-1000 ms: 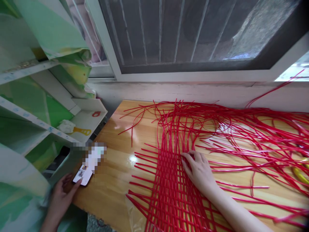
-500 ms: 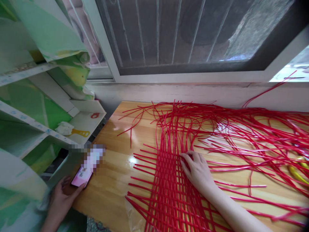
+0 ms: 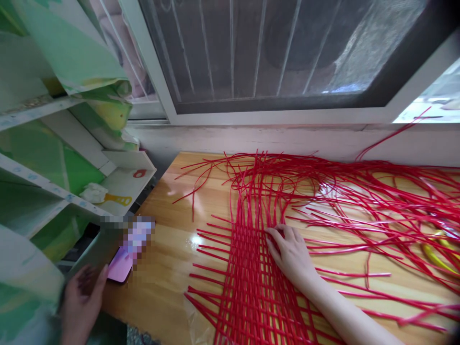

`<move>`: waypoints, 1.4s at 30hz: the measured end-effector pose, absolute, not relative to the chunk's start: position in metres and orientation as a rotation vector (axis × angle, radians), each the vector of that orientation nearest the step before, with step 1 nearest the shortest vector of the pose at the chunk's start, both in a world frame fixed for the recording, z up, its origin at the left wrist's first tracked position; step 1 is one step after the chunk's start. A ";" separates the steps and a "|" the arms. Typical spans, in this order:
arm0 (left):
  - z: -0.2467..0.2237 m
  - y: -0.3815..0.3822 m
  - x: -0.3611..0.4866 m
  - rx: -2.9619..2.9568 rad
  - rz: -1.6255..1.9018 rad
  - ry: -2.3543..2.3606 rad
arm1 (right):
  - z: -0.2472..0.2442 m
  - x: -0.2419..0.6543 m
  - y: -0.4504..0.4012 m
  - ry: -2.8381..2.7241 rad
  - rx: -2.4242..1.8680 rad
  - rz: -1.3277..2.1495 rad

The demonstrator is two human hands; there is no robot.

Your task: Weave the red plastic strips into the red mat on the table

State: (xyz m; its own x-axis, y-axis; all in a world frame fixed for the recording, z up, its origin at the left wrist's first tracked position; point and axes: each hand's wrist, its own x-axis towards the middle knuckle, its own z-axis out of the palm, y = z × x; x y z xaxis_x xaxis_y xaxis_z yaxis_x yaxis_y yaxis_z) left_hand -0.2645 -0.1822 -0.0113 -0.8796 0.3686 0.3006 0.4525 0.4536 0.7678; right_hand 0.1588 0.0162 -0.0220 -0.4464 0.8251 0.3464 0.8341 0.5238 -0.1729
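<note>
A mat of red plastic strips (image 3: 251, 268) lies half woven on the wooden table. Its loose strip ends stick out on both sides and at the top. My right hand (image 3: 289, 251) rests on the mat's upper right edge, fingers loosely bent, thumb and forefinger apart on the strips. At the table's left edge lies a phone (image 3: 120, 266) with a lit pink screen, partly blurred. Beside its lower left corner is my left hand (image 3: 82, 299), thumb stretched up near the phone's edge and fingers loosely curled, with nothing visible in it.
Long loose red strips (image 3: 359, 191) are heaped along the back and right of the table. A yellow-handled tool (image 3: 436, 251) lies partly under them. White shelves (image 3: 36, 179) with a green curtain stand at left, holding a yellow scraper-like item (image 3: 118, 199). A window (image 3: 273, 117) is behind.
My left hand has drawn slightly down and left, its thumb moving off the phone screen. The screen's picture has changed. My right hand stays at the same place on the mat.
</note>
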 end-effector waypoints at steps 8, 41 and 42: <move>0.051 -0.069 -0.094 -2.038 -1.261 -2.215 | -0.018 0.157 0.014 -2.372 -1.392 -0.031; -0.013 -0.002 -0.005 -2.407 -0.820 -1.962 | 0.012 0.205 0.048 -2.209 -1.503 -0.047; -0.013 -0.001 -0.005 -2.404 -0.828 -1.978 | 0.016 0.222 0.056 -2.155 -1.614 -0.091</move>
